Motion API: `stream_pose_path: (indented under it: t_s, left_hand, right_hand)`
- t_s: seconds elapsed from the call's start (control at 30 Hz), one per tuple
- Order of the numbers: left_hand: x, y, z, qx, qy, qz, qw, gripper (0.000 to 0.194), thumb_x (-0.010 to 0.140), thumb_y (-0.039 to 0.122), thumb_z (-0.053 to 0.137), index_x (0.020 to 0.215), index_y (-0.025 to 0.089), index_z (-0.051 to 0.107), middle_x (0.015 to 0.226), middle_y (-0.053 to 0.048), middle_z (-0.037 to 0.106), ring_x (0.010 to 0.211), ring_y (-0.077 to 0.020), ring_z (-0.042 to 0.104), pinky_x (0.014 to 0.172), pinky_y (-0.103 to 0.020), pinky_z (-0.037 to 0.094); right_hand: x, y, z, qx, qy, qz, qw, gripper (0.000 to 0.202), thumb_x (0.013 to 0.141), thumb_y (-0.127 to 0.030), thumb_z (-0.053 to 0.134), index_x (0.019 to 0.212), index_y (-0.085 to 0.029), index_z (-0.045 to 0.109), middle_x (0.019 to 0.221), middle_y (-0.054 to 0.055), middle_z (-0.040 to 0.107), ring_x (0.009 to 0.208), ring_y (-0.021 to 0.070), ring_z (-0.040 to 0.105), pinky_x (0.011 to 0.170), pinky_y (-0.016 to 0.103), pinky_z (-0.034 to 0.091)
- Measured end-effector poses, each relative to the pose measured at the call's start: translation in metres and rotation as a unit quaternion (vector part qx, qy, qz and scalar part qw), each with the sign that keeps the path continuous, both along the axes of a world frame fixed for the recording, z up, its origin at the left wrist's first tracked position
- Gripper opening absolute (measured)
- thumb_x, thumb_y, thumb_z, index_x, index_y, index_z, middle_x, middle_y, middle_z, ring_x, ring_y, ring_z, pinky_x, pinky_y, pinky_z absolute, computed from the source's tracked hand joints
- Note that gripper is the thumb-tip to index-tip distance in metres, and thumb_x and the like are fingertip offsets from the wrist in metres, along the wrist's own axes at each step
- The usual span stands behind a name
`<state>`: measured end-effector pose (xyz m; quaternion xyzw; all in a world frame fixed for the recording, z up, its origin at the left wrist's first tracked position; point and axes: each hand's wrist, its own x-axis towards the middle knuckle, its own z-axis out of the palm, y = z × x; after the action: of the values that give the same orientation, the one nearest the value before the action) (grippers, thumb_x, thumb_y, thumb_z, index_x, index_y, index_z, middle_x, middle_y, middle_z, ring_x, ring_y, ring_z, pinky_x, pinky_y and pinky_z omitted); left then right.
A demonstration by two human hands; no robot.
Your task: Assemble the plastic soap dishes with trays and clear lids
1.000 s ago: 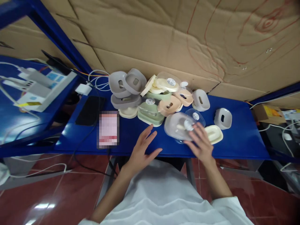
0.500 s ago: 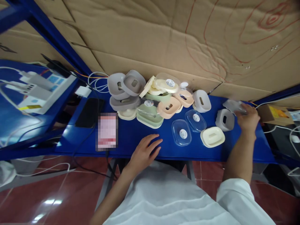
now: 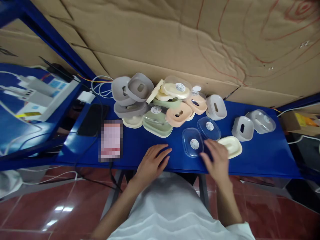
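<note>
My left hand (image 3: pixel 153 161) rests near the front edge of the blue table (image 3: pixel 180 166), fingers apart and holding nothing. Beside the near clear lid (image 3: pixel 193 142), my right hand (image 3: pixel 215 158) hangs with fingers spread and nothing between them. Behind it lies a second clear lid (image 3: pixel 209 128). A cream tray (image 3: pixel 232 147) sits just right of my right hand, partly hidden by it. Farther right, a grey slotted box (image 3: pixel 242 128) stands next to a clear-covered piece (image 3: pixel 261 121). Another grey slotted box (image 3: pixel 216 107) is at the back.
Grey bowls (image 3: pixel 140 87), peach boxes (image 3: pixel 179 114) and a green tray with a clear cover (image 3: pixel 158 123) are heaped at the back centre. A black phone (image 3: pixel 92 120) and a blurred pink item (image 3: pixel 110 140) lie left. Cardboard (image 3: pixel 155 40) walls the back.
My right hand has let go of the clear cover at the far right and moved left to the clear lids. My left hand has barely moved. The view has shifted slightly.
</note>
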<state>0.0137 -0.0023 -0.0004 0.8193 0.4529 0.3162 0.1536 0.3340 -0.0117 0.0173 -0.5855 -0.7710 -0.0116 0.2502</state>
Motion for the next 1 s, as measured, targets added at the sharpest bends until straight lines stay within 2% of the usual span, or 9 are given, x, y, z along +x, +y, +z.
stream_pose_path:
  t_s: [0.1, 0.23, 0.3, 0.4, 0.53, 0.63, 0.77, 0.87, 1.0]
  left_hand:
    - [-0.002, -0.003, 0.0, 0.006, 0.011, -0.012, 1.0, 0.048, 0.102, 0.015, 0.06, 0.15, 0.025, 0.058, 0.152, -0.014, 0.062, 0.142, -0.0274, 0.059, 0.116, -0.047, 0.052]
    - [-0.007, -0.01, 0.001, 0.009, 0.054, -0.045, 0.997, 0.059, 0.099, 0.007, 0.057, 0.154, 0.027, 0.055, 0.17, -0.013, 0.044, 0.161, -0.0331, 0.036, 0.128, -0.059, 0.037]
    - [-0.01, -0.015, 0.002, -0.001, 0.068, -0.044, 0.997, 0.057, 0.098, 0.008, 0.058, 0.152, 0.027, 0.058, 0.162, -0.013, 0.054, 0.156, -0.0321, 0.044, 0.128, -0.06, 0.035]
    - [-0.013, -0.018, 0.005, 0.001, 0.067, -0.022, 0.998, 0.055, 0.097, 0.01, 0.061, 0.15, 0.026, 0.061, 0.142, -0.013, 0.068, 0.137, -0.029, 0.061, 0.123, -0.057, 0.042]
    - [-0.003, -0.004, 0.012, 0.015, 0.078, -0.066, 0.995, 0.065, 0.093, 0.006, 0.059, 0.154, 0.028, 0.057, 0.167, -0.014, 0.047, 0.154, -0.0342, 0.046, 0.123, -0.058, 0.041]
    - [0.013, 0.014, 0.016, 0.005, 0.079, -0.116, 0.99, 0.063, 0.09, 0.007, 0.059, 0.15, 0.026, 0.061, 0.171, -0.012, 0.043, 0.159, -0.0357, 0.038, 0.126, -0.059, 0.038]
    - [0.03, 0.027, 0.014, 0.018, 0.072, -0.103, 0.992, 0.046, 0.095, 0.018, 0.064, 0.14, 0.027, 0.067, 0.145, -0.012, 0.067, 0.132, -0.0335, 0.062, 0.113, -0.056, 0.048]
    - [0.028, 0.021, 0.01, 0.043, 0.065, -0.08, 0.994, 0.034, 0.099, 0.031, 0.069, 0.132, 0.024, 0.071, 0.124, -0.013, 0.072, 0.117, -0.0322, 0.067, 0.111, -0.059, 0.047]
    - [0.003, 0.001, 0.007, 0.02, 0.066, -0.072, 0.995, 0.037, 0.097, 0.034, 0.074, 0.132, 0.024, 0.069, 0.146, -0.018, 0.061, 0.141, -0.037, 0.056, 0.115, -0.058, 0.048]
  right_hand:
    - [-0.072, -0.013, -0.004, -0.098, 0.004, 0.111, 0.989, 0.047, 0.108, -0.031, 0.057, 0.155, -0.026, 0.054, 0.163, 0.012, 0.054, 0.154, 0.0317, 0.047, 0.125, 0.059, 0.038]
    - [-0.069, -0.011, 0.005, -0.154, 0.048, 0.207, 0.965, 0.046, 0.109, -0.017, 0.044, 0.152, -0.031, 0.055, 0.166, 0.005, 0.051, 0.16, 0.0237, 0.04, 0.134, 0.059, 0.025]
    - [-0.036, -0.011, 0.009, -0.128, 0.06, 0.141, 0.98, 0.043, 0.109, -0.019, 0.045, 0.148, -0.031, 0.058, 0.164, 0.006, 0.053, 0.159, 0.0246, 0.041, 0.133, 0.06, 0.026]
    - [0.025, -0.02, 0.008, -0.053, 0.014, -0.062, 0.997, 0.038, 0.11, -0.028, 0.047, 0.145, -0.026, 0.062, 0.158, 0.014, 0.058, 0.155, 0.0318, 0.046, 0.126, 0.063, 0.033]
    - [0.063, -0.05, -0.002, -0.052, -0.067, -0.187, 0.979, 0.042, 0.11, -0.045, 0.05, 0.144, -0.024, 0.065, 0.139, 0.018, 0.069, 0.133, 0.0374, 0.061, 0.11, 0.062, 0.044]
    - [0.041, -0.073, -0.005, -0.088, -0.047, -0.173, 0.98, 0.045, 0.111, -0.048, 0.048, 0.148, -0.028, 0.063, 0.135, 0.016, 0.069, 0.122, 0.0355, 0.064, 0.101, 0.057, 0.048]
    - [-0.009, -0.086, -0.004, -0.132, 0.009, -0.127, 0.983, 0.046, 0.113, -0.035, 0.042, 0.157, -0.036, 0.053, 0.144, 0.012, 0.064, 0.129, 0.0324, 0.061, 0.102, 0.053, 0.046]
    - [-0.03, -0.082, -0.004, -0.124, 0.022, -0.111, 0.986, 0.047, 0.112, -0.027, 0.043, 0.157, -0.037, 0.052, 0.148, 0.01, 0.063, 0.131, 0.0312, 0.06, 0.103, 0.051, 0.044]
    - [-0.04, -0.066, -0.002, -0.125, 0.043, -0.071, 0.989, 0.046, 0.112, -0.023, 0.044, 0.155, -0.035, 0.054, 0.147, 0.009, 0.065, 0.132, 0.029, 0.061, 0.103, 0.047, 0.045]
